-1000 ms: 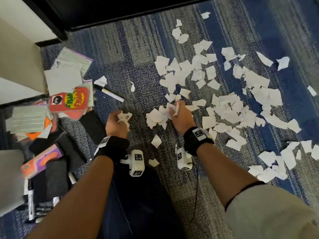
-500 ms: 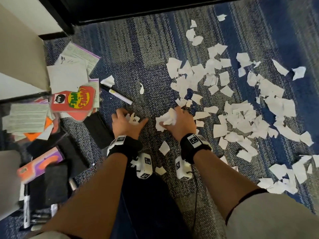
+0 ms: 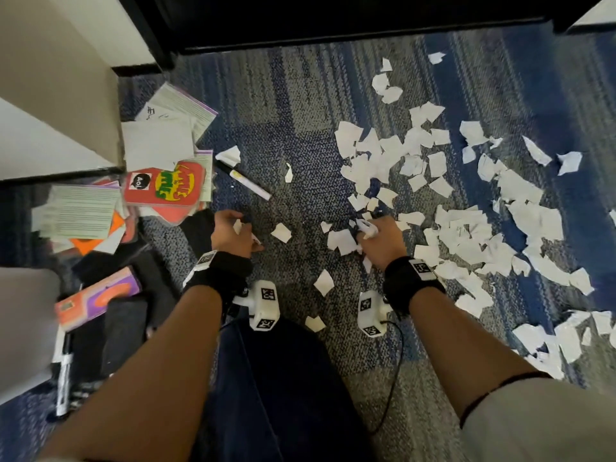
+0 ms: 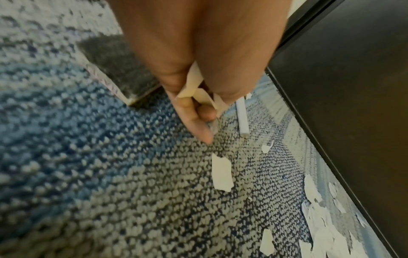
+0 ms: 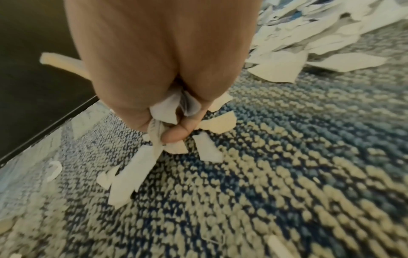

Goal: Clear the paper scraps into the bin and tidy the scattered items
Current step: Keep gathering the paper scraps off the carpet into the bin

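Note:
Torn white paper scraps (image 3: 466, 225) lie strewn over the blue and grey carpet, thickest at the right. My left hand (image 3: 233, 233) hovers low over the carpet and grips a few scraps (image 4: 198, 94) in its curled fingers. One loose scrap (image 3: 281, 232) lies just right of it. My right hand (image 3: 376, 240) clutches a bunch of scraps (image 5: 174, 108), with more scraps (image 5: 132, 176) under it on the carpet. No bin is in view.
Cards and papers (image 3: 156, 151), a red game card pack (image 3: 165, 188) and a white marker (image 3: 245, 181) lie at the left. Black pouches, an orange box (image 3: 96, 296) and pens (image 3: 65, 371) sit lower left. A dark cabinet base (image 3: 333, 18) runs along the far edge.
Both hands have drawn back toward me, the left one closing round its scraps. The right hand has gathered a bigger bunch, and the view has tilted toward the left.

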The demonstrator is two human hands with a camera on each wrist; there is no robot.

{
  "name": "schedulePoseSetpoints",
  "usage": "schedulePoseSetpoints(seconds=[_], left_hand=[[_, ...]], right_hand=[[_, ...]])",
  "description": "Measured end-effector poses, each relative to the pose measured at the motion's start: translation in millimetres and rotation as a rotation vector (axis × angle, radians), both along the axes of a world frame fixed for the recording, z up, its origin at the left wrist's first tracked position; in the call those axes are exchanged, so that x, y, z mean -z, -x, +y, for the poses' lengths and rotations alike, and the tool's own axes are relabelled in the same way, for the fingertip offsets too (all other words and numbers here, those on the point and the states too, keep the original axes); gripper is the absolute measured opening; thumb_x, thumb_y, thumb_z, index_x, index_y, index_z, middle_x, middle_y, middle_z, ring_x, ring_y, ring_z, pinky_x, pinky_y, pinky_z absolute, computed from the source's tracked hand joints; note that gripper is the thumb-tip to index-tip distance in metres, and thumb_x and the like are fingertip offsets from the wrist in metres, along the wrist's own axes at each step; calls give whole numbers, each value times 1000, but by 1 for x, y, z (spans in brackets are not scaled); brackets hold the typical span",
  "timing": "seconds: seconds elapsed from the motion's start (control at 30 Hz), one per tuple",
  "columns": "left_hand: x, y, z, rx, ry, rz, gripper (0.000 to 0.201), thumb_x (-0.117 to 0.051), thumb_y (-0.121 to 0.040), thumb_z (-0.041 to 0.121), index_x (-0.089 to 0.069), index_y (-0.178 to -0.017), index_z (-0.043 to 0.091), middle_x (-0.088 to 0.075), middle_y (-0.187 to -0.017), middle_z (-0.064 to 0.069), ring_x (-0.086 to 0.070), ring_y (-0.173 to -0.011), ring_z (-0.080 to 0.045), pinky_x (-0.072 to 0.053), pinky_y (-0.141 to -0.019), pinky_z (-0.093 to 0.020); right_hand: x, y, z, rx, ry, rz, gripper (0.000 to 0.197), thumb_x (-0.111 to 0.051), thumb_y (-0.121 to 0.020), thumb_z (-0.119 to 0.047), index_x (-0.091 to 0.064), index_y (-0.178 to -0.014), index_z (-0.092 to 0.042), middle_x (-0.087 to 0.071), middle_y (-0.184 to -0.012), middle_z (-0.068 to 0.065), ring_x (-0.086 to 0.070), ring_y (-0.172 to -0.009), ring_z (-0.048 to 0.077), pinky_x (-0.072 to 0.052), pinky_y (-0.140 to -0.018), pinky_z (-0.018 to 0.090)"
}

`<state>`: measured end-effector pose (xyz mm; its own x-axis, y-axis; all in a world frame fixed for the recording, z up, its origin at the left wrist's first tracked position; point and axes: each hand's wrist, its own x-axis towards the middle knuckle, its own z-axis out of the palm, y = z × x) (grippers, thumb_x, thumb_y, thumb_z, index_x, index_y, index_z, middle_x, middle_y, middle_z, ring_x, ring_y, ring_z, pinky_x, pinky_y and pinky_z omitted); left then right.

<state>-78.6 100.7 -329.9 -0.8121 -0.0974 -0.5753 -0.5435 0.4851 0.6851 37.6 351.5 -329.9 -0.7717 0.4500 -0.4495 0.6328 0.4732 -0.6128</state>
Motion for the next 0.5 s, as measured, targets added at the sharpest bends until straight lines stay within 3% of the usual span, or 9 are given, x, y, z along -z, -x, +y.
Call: schedulePoseSetpoints(seconds=[0.1,0.17,0.2,0.27,0.3,0.37,0.43,0.5], left_hand=[[-2,-2,-14,59,-75,16,19,-46,-100,4,-60,-113,8,-58,-99,-12,-61,-54,-10,-60,-64,-38],[-3,-4,-20,116,-62,31,25,-44,-102,6,-68,-106,5,-64,-96,-20,-59,-50,-9,-56,-56,-27],[-3,-5,-22,132,-57,38,26,-45,-101,5,-70,-105,2,-66,-93,-21,-58,-49,-8,-52,-51,-22],[-3,-9,-23,189,-13,51,25,-47,-100,3,-71,-104,-1,-68,-97,-19,-60,-55,-14,-49,-47,-17],[-4,-11,-23,232,25,53,25,-47,-100,1,-72,-105,0,-69,-99,-17,-61,-61,-19,-48,-46,-15],[-6,-15,-20,294,70,45,29,-45,-99,-2,-73,-103,4,-68,-101,-11,-61,-73,-25,-47,-52,-19],[-8,-14,-15,320,120,67,35,-43,-95,-4,-74,-100,12,-69,-98,-5,-64,-86,-25,-48,-69,-25],[-11,-10,-9,275,185,82,31,-43,-94,0,-69,-103,16,-67,-98,-8,-62,-92,-29,-43,-70,-29]], right_hand=[[-8,-9,-5,135,142,-25,21,-58,-89,-5,-55,-69,-8,-54,-67,8,-43,-63,24,-37,-58,34],[-12,-8,-10,191,209,-11,13,-57,-89,-6,-67,-84,-13,-68,-80,10,-58,-69,26,-53,-65,41],[-11,-7,-12,201,221,-17,16,-53,-91,-7,-65,-101,-12,-70,-87,12,-61,-73,28,-55,-71,45],[-11,-3,-16,242,273,-26,44,-46,-97,-12,-42,-140,-16,-68,-98,18,-64,-80,34,-55,-77,50],[-11,-4,-19,272,303,-13,50,-46,-98,-17,-33,-147,-19,-66,-97,19,-63,-78,35,-53,-75,50],[-8,-8,-26,295,286,12,41,-53,-98,-35,-42,-134,-18,-65,-89,14,-60,-73,31,-51,-67,46],[-10,-12,-34,219,183,-22,46,-62,-90,-52,-49,-119,-18,-62,-92,5,-58,-78,27,-46,-62,35],[-8,-14,-41,117,87,-79,66,-73,-80,-55,-46,-128,-20,-60,-104,3,-59,-89,27,-50,-69,36]])
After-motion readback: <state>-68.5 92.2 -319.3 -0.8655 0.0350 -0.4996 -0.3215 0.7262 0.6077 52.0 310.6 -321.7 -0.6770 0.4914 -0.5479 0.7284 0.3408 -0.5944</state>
